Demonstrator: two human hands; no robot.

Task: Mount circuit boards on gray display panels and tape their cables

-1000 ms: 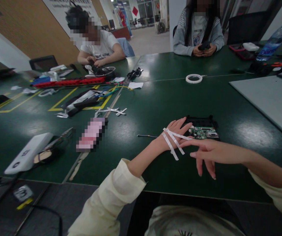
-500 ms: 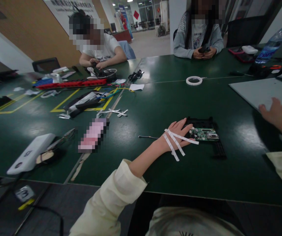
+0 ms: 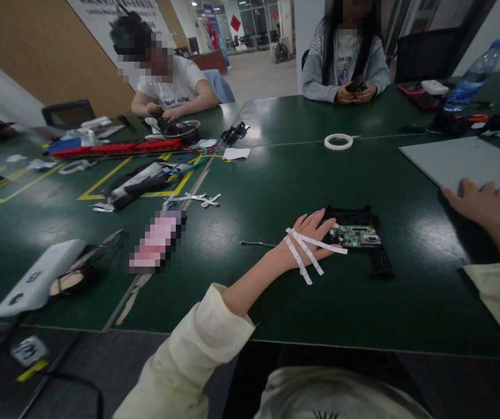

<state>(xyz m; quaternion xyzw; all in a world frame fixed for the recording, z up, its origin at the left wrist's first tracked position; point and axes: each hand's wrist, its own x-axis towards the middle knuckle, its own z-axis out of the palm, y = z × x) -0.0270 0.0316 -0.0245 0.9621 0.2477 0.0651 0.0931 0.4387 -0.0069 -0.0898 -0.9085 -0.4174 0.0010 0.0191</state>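
Note:
My left hand (image 3: 309, 237) lies flat on the dark green table (image 3: 276, 192), fingers stretched out and touching the left edge of a black tray (image 3: 365, 214) that holds a green circuit board (image 3: 355, 235). Three white tape strips (image 3: 306, 253) are stuck across the back of that hand. My right hand (image 3: 479, 203) rests far to the right, fingers spread flat on the edge of a grey sheet (image 3: 477, 166). Neither hand holds anything.
A roll of white tape (image 3: 338, 141) lies further back. Loose tape strips (image 3: 195, 199), a thin wire (image 3: 254, 243), a pink blurred object (image 3: 156, 241), a white device (image 3: 36, 282), tools and a red bar (image 3: 119, 147) lie left. Two other people sit across the table.
My right hand left the spot beside my left hand and swung far right onto the grey sheet. My left hand stayed on the tray's edge.

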